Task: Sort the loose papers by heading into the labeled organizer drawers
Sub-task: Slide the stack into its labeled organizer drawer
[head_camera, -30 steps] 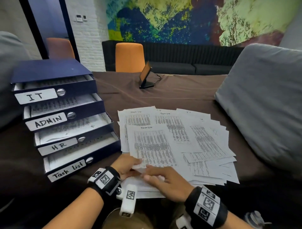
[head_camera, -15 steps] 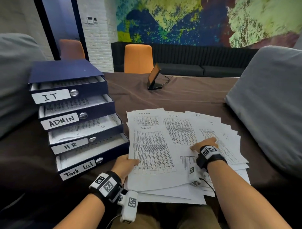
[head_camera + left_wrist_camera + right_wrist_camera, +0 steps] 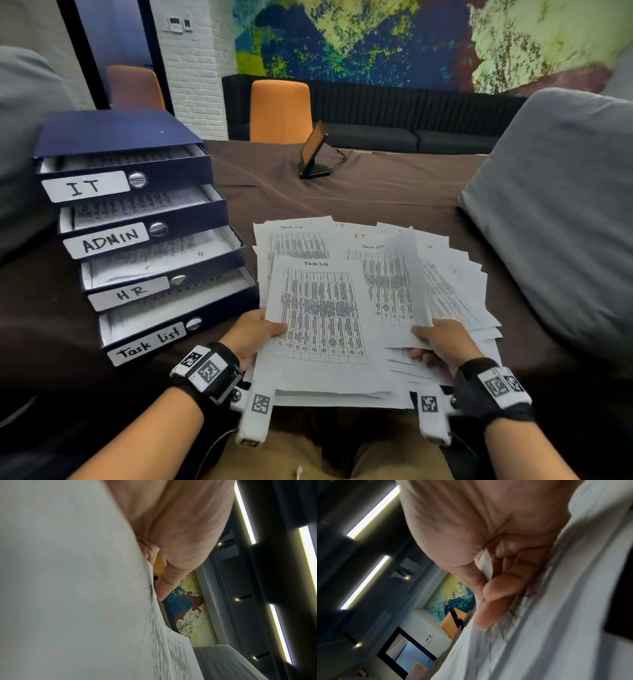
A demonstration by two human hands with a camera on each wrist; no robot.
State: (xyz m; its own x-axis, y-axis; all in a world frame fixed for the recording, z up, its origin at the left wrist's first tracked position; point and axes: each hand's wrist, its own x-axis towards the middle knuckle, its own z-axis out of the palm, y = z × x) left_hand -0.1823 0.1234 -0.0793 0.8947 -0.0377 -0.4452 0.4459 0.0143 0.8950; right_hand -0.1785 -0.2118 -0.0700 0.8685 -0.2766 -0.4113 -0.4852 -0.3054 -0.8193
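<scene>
Head cam: the left hand (image 3: 251,334) pinches the left edge of a "Task List" sheet (image 3: 322,318), thumb on top, keeping it raised off the fanned pile of loose papers (image 3: 455,291) on the brown tablecloth (image 3: 376,192). The right hand (image 3: 442,341) pinches the bottom corner of a second sheet (image 3: 394,281) so it curls up, probably to read its heading. The blue organizer (image 3: 120,137) sits just left of the pile with all four drawers pulled out, so the Task List drawer (image 3: 147,346) at the bottom is an easy drop.

Left wrist cam: mostly white paper, with the thumb (image 3: 171,574) pressed flat on it. Fingers underneath are hidden.

Right wrist cam: blurry, but it looks like the fingers (image 3: 505,585) curl around a paper edge, thumb closing against them.
</scene>
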